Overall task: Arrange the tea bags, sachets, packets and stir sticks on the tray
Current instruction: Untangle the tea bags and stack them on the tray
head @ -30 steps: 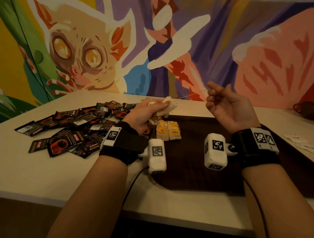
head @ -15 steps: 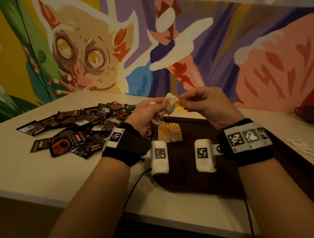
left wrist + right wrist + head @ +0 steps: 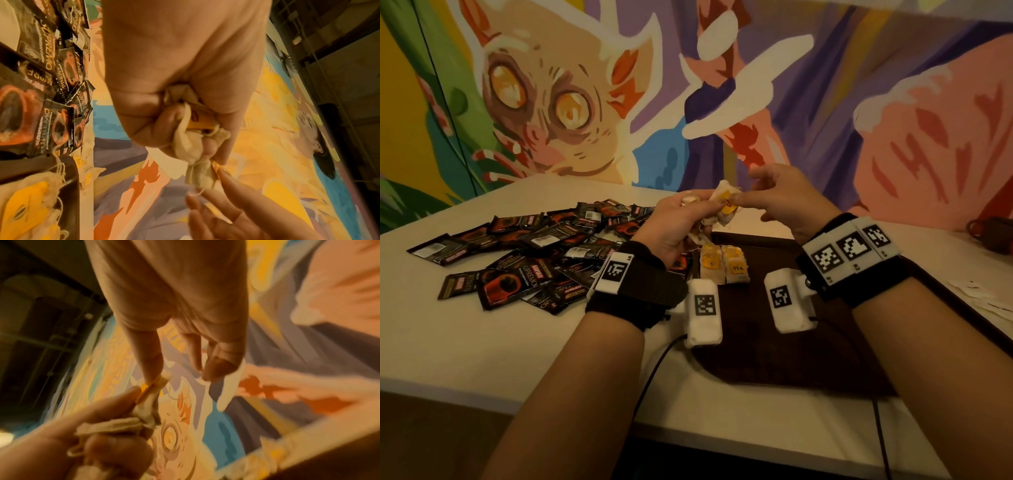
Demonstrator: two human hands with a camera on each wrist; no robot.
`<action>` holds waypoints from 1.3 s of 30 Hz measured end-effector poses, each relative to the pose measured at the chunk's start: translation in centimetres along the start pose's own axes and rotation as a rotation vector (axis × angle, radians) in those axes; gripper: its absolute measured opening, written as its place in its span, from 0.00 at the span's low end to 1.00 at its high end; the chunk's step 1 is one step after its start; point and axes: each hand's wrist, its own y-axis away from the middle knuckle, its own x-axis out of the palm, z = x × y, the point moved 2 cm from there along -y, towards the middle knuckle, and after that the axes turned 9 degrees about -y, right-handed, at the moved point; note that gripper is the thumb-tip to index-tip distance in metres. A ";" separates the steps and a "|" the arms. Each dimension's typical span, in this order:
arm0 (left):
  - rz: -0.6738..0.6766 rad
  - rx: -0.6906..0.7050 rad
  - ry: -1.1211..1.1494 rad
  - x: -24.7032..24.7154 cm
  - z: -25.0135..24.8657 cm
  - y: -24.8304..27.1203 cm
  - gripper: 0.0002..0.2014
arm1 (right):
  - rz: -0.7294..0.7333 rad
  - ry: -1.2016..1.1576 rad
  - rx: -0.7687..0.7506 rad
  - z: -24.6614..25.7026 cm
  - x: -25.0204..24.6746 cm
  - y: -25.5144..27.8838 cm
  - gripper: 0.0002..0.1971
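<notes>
Head view: the left hand (image 3: 677, 223) is clutching a bunch of tea bags (image 3: 717, 214) in curled fingers above the far left corner of the dark tray (image 3: 832, 349), while the right hand (image 3: 787, 198) is pinching a yellow tag (image 3: 726, 202) on that bunch. Two tea bags (image 3: 724, 264) are lying side by side on the tray just below. Dark coffee sachets (image 3: 530, 253) are lying heaped on the white table (image 3: 465, 342) to the left.

White table (image 3: 482, 342); sachet pile (image 3: 534, 260); tray (image 3: 774, 359)

Bare forearms, broad black fabric wristbands (image 3: 640, 287), white square-coded marker plates (image 3: 854, 248), white boxy wrist cameras (image 3: 703, 313), thin black cables (image 3: 654, 370)
</notes>
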 end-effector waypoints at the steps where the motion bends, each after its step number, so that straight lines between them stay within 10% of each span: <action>1: -0.003 -0.006 0.004 -0.1 0.0 0.0 0.06 | 0.047 -0.049 0.092 -0.1 0.1 0.1 0.23; 6: 0.006 -0.006 -0.015 -0.1 -0.1 0.1 0.09 | 0.151 -0.304 0.208 0.0 0.3 0.4 0.01; 18: -0.256 0.056 0.217 -2.5 -0.9 -0.1 0.10 | 0.575 0.240 0.470 -3.3 3.5 0.0 0.07; 39: -0.200 0.024 0.156 -2.1 -0.8 0.1 0.11 | 0.387 0.696 0.380 -5.6 6.1 -3.2 0.20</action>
